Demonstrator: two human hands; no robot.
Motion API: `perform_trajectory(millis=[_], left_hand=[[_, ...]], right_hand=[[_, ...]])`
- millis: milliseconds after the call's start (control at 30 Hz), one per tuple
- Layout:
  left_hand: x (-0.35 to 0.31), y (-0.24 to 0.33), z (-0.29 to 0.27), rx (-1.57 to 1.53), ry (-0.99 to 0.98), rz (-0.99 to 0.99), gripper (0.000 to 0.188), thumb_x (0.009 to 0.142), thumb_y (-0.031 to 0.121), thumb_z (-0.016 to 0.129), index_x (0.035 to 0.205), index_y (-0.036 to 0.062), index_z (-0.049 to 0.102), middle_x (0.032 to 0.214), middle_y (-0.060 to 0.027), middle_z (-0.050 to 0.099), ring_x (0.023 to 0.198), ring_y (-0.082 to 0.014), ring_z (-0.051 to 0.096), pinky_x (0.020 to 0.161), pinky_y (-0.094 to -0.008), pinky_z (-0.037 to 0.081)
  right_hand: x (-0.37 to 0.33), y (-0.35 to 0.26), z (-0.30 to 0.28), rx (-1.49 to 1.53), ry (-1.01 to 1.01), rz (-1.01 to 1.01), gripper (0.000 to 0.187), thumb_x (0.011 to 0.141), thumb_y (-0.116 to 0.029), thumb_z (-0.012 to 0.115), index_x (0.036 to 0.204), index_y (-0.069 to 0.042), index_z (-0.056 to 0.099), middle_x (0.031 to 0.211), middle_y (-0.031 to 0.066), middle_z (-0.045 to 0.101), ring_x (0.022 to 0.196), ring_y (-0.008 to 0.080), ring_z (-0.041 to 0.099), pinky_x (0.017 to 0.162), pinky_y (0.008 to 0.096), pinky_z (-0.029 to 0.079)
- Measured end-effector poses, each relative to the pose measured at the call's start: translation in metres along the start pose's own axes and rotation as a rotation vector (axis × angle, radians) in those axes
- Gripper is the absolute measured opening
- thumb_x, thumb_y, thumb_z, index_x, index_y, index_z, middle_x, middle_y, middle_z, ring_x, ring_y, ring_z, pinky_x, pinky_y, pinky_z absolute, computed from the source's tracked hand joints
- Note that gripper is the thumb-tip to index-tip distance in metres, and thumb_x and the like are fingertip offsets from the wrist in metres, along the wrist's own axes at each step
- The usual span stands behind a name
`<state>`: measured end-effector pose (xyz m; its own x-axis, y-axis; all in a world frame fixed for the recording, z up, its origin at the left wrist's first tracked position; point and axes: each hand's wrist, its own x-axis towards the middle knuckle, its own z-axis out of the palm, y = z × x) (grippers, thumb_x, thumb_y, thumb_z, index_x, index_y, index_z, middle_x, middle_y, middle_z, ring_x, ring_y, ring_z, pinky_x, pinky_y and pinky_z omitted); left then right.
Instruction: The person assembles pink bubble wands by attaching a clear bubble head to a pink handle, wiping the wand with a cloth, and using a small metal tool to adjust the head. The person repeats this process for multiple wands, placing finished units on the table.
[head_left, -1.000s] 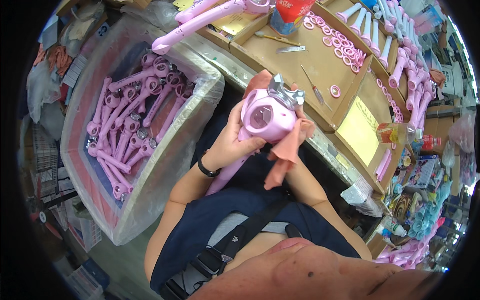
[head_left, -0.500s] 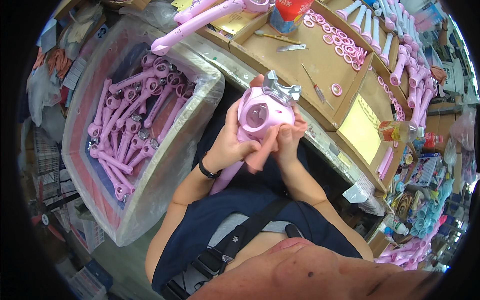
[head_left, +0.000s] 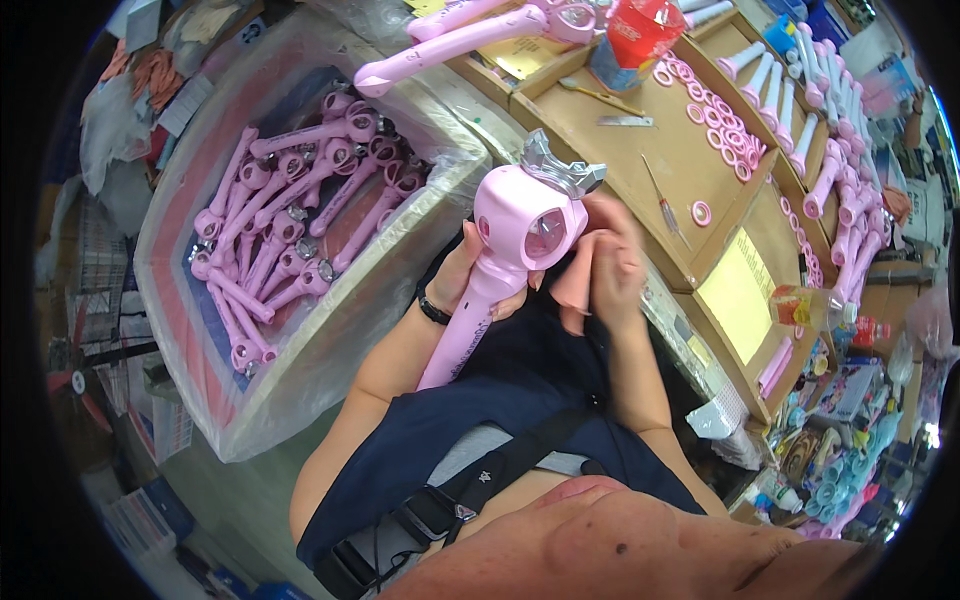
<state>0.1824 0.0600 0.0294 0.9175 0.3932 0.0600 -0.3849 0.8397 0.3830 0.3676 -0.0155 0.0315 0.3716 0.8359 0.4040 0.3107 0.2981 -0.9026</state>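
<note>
A pink toy wand with a round windowed head and a silver crown on top stands tilted in front of my body. My left hand is closed around the wand just below its head, and the handle runs down along my forearm. Beside the head, my right hand, smeared by motion, grips a salmon-coloured cloth. The cloth hangs from the fingers, apart from the wand's window side or barely next to it; I cannot tell which.
To the left, a large plastic-lined bin holds several similar wands. A workbench on the right carries cardboard trays with pink rings, a screwdriver, and a red-labelled bottle. Another wand lies at the bench edge.
The wand has turned, so its window now faces right and its handle shows. My right hand and the cloth have moved off the head to the right. The view has shifted slightly.
</note>
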Motion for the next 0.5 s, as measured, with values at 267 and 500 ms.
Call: perform_trajectory(millis=[267,500], left_hand=[[-0.005,0.013,-0.003,0.055,0.175,0.159,0.079,0.087,0.069,0.033,0.128,0.0012,0.04,0.088,-0.024,0.057,0.044,-0.0223,0.054,0.035,-0.0267,0.042],[-0.007,0.031,-0.009,0.022,0.228,0.217,0.071,0.091,0.065,0.027,0.127,0.0063,0.045,0.091,-0.0226,0.062,0.056,-0.0249,0.062,0.045,-0.0299,0.051]], right_hand=[[0.102,0.006,-0.131,-0.809,0.416,-0.116,0.037,0.088,-0.022,0.061,0.117,0.0,0.055,0.117,0.0192,0.056,0.109,0.0334,0.053,0.094,0.0384,0.041],[0.063,0.026,-0.125,-1.04,-0.088,0.381,0.036,0.078,-0.032,0.069,0.1,-0.005,0.061,0.098,0.0144,0.063,0.093,0.0294,0.061,0.078,0.0381,0.047]])
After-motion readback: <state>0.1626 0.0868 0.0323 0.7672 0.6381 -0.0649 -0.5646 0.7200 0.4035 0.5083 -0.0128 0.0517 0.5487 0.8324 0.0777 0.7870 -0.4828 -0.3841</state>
